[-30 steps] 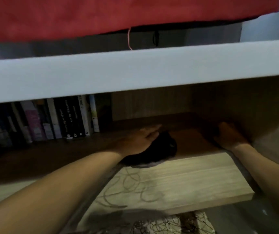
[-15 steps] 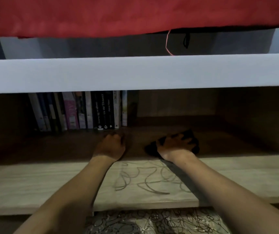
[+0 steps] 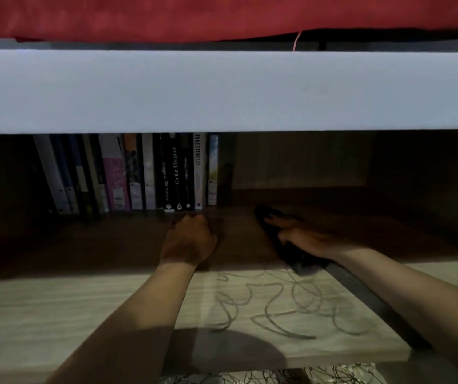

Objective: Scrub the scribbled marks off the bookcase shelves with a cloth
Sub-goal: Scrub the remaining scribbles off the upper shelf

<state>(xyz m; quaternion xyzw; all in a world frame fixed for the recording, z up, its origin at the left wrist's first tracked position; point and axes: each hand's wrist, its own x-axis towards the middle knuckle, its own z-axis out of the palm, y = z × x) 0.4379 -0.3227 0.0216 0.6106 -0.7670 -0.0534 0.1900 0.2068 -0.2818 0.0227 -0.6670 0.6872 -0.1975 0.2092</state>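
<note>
Dark looping scribbled marks (image 3: 275,303) cover the lit front part of the light wood shelf (image 3: 83,314). Deeper in, where the shelf lies in shadow, my right hand (image 3: 305,236) presses flat with spread fingers on a dark cloth (image 3: 283,250). A grey corner of the cloth pokes out toward the scribbles. My left hand (image 3: 189,239) rests on the shelf to the left of the cloth with its fingers curled under, holding nothing, just in front of the books.
A row of upright books (image 3: 150,173) fills the back left of the shelf. A thick white shelf edge (image 3: 222,90) hangs low overhead, with red fabric (image 3: 222,15) above it. Below the shelf front lies a scribble-patterned surface (image 3: 277,375).
The cloth went from under my left hand to under my right hand. My left hand has curled up near the books. The right hand has slid the cloth slightly nearer the shelf front.
</note>
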